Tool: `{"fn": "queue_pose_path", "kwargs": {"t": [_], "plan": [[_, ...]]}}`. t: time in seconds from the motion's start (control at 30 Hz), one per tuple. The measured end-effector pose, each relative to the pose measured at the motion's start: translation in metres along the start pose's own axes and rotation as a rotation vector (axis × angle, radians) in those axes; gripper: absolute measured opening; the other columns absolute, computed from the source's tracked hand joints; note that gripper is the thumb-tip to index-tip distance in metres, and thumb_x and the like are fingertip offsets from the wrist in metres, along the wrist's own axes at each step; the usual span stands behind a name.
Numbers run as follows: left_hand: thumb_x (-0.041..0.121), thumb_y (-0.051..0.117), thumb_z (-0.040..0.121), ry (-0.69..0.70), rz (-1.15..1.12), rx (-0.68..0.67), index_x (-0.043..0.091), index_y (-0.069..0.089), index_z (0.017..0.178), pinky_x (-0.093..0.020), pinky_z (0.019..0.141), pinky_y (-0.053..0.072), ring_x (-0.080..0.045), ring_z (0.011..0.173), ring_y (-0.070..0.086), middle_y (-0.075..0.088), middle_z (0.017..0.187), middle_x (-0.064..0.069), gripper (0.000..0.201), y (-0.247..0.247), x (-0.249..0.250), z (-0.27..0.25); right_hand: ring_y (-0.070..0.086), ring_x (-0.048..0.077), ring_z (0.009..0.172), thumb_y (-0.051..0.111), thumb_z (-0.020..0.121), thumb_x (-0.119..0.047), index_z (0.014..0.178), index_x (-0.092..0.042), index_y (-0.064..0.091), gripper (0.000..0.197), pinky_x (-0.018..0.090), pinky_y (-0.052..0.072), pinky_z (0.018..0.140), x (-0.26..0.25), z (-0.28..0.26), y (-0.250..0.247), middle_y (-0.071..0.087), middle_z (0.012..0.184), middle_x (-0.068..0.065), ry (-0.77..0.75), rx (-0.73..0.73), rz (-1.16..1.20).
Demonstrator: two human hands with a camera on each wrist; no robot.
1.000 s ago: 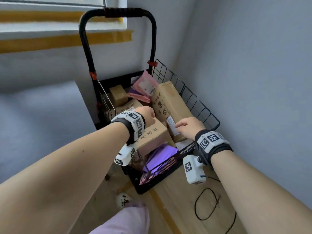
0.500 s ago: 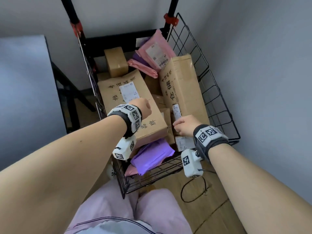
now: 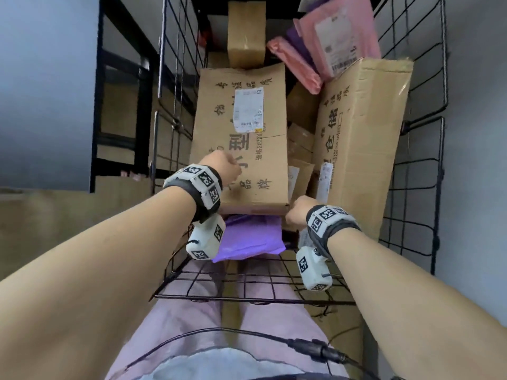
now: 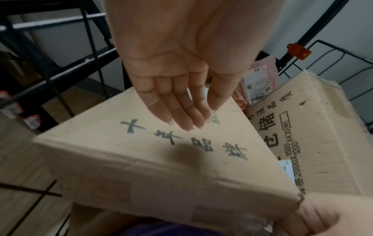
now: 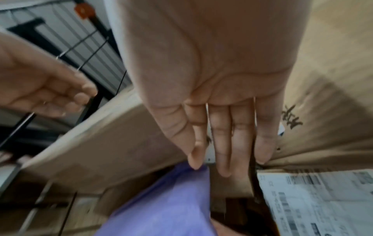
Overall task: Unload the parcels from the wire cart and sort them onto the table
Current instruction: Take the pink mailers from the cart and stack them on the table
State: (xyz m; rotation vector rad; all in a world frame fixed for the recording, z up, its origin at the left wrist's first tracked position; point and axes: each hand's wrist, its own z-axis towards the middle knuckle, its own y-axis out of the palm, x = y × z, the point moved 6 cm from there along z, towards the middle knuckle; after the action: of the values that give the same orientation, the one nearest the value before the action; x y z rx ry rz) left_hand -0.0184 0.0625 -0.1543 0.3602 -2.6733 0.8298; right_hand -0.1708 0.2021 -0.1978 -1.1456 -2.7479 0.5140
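Head view looks straight down into the wire cart [image 3: 411, 165], where your left hand [image 3: 219, 167] lies flat, fingers straight, on top of the long cardboard box [image 3: 241, 138] along the cart's left wall. Your right hand [image 3: 300, 212], fingers also straight and released, reaches toward that box's near right corner, above a purple mailer [image 3: 249, 237] at the cart's near edge. The box's long axis runs away from you toward the far wall, so both hands meet its near end, the left already touching; neither hand grasps anything yet
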Motion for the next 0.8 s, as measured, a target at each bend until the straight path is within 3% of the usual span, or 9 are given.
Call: {"fn": "queue_pose_path", "kwargs": {"t": [0.1,0.17,0.27,0.37,0.43,0.5,0.6,0.67,0.8], "plan": [[0.013,0.056,0.084,-0.031,-0.047,-0.029,0.017,0.059,0.065,-0.038,0.084,0.055,-0.028,0.083,0.069,0.073,0.086,-0.011,0.02,0.025,-0.007,0.0,0.068,0.028,0.092,0.059,0.085,-0.017,0.092,-0.002,0.064,0.017,0.03,0.049,0.066,-0.002,0.01,0.022,0.068,0.094,0.012,-0.043,-0.157,-0.016],[0.015,0.058,0.085,-0.062,-0.064,-0.057,0.018,0.059,0.065,-0.04,0.084,0.056,-0.028,0.085,0.069,0.073,0.085,-0.01,0.02,0.04,-0.012,-0.002,0.069,0.03,0.092,0.056,0.088,-0.015,0.113,0.002,0.063,0.031,0.028,0.051,0.063,-0.005,0.011,0.036,0.066,0.09,0.01,-0.097,-0.283,0.001],[0.014,0.06,0.084,-0.103,-0.145,-0.006,0.019,0.058,0.063,-0.041,0.085,0.055,-0.029,0.085,0.069,0.073,0.079,-0.008,0.022,0.045,-0.022,-0.002,0.058,0.023,0.064,0.05,0.093,-0.009,0.133,-0.003,0.047,0.041,0.024,0.049,0.047,-0.007,0.009,0.053,0.054,0.082,0.008,-0.143,-0.359,0.05],[0.013,0.06,0.084,-0.13,-0.205,0.012,0.018,0.058,0.063,-0.039,0.085,0.055,-0.025,0.074,0.068,0.071,0.071,-0.003,0.022,0.045,-0.03,0.0,0.061,0.032,0.073,0.058,0.087,-0.007,0.146,-0.026,0.027,0.069,0.044,0.057,0.072,-0.003,0.007,0.069,0.05,0.121,0.018,-0.117,-0.436,0.104],[0.012,0.059,0.085,-0.131,-0.216,0.021,0.018,0.057,0.064,-0.038,0.084,0.056,-0.021,0.066,0.064,0.068,0.066,-0.001,0.023,0.044,-0.033,0.001,0.061,0.032,0.071,0.061,0.085,-0.001,0.147,-0.033,0.025,0.078,0.044,0.056,0.072,-0.002,0.01,0.076,0.046,0.127,0.022,-0.098,-0.471,0.167],[0.011,0.058,0.085,-0.126,-0.21,0.024,0.019,0.056,0.063,-0.037,0.083,0.056,-0.019,0.061,0.061,0.067,0.065,-0.001,0.023,0.044,-0.034,0.001,0.057,0.025,0.062,0.063,0.083,0.002,0.138,-0.029,0.04,0.068,0.032,0.052,0.06,-0.002,0.014,0.071,0.053,0.102,0.019,-0.103,-0.431,0.202],[0.013,0.059,0.084,-0.111,-0.194,0.021,0.019,0.057,0.063,-0.037,0.083,0.056,-0.022,0.07,0.064,0.071,0.075,-0.005,0.022,0.043,-0.032,-0.002,0.057,0.019,0.059,0.059,0.083,0.008,0.12,-0.013,0.055,0.042,0.024,0.053,0.059,-0.001,0.014,0.055,0.058,0.076,0.013,-0.082,-0.355,0.297],[0.016,0.061,0.084,-0.096,-0.176,0.009,0.019,0.058,0.065,-0.037,0.084,0.055,-0.025,0.079,0.066,0.073,0.084,-0.008,0.019,0.041,-0.03,-0.006,0.061,0.019,0.058,0.053,0.085,0.014,0.113,-0.005,0.058,0.034,0.026,0.056,0.061,-0.004,0.006,0.047,0.06,0.069,0.015,-0.045,-0.36,0.395],[0.028,0.067,0.083,-0.026,-0.245,-0.047,0.019,0.059,0.072,-0.029,0.077,0.052,-0.017,0.069,0.059,0.072,0.087,-0.008,0.016,0.034,-0.024,-0.013,0.065,0.015,0.056,0.054,0.086,0.006,0.113,0.005,0.06,0.028,0.022,0.056,0.054,-0.011,-0.016,0.034,0.063,0.075,0.014,0.007,-0.352,0.554]]}}
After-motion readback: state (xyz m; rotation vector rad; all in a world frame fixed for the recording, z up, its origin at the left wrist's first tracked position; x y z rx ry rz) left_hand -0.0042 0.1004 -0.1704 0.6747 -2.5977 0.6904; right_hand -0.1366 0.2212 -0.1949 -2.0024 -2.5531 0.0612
